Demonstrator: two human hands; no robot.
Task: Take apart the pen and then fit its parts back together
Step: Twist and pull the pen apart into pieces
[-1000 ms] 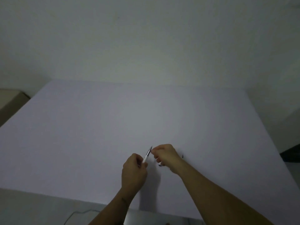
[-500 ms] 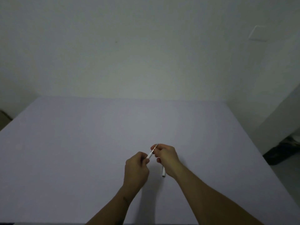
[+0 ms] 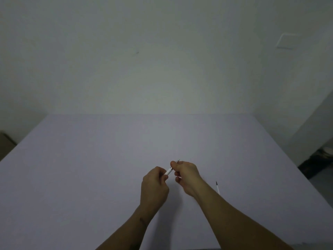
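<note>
A slim white pen (image 3: 169,171) is held slanted between both hands above the table, its metal tip poking out past my right fingers. My left hand (image 3: 154,186) grips the pen's lower white barrel. My right hand (image 3: 186,175) pinches the upper end near the tip. A second thin white part with a dark tip (image 3: 217,187) lies on the table just right of my right forearm, partly hidden by it.
The pale lilac table (image 3: 108,159) fills the lower view and meets a plain wall at the back. Dark objects (image 3: 317,165) sit on the floor past the table's right edge. A brown box (image 3: 5,143) shows at the far left.
The camera has tilted up, showing more wall. Both hands stay on the pen and look closer together. The thin loose part now shows right of my right forearm.
</note>
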